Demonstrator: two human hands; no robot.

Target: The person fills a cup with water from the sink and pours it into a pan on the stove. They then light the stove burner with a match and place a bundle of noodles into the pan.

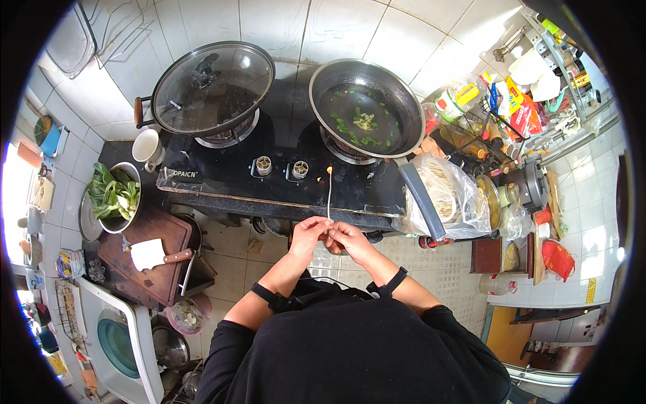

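Observation:
In front of the gas stove (282, 187), my left hand (309, 236) and my right hand (349, 242) meet, fingertips pinched together around the lower part of a thin white strand (329, 194). It rises from my fingers over the stove's front edge and has a small orange tip; its material cannot be told. Behind it, a wok (367, 108) on the right burner holds clear liquid, chopped green pieces and a pale clump. A second wok, under a glass lid (214, 86), rests on the left burner. My palms are mostly hidden.
Leafy greens (118, 194) fill a metal bowl at left, by a wooden cutting board (111, 247) bearing a cleaver (149, 255). The wok's handle (421, 202) juts over the counter's front edge, beside a plastic bag of noodles (439, 187). Bottles (467, 144) crowd the right.

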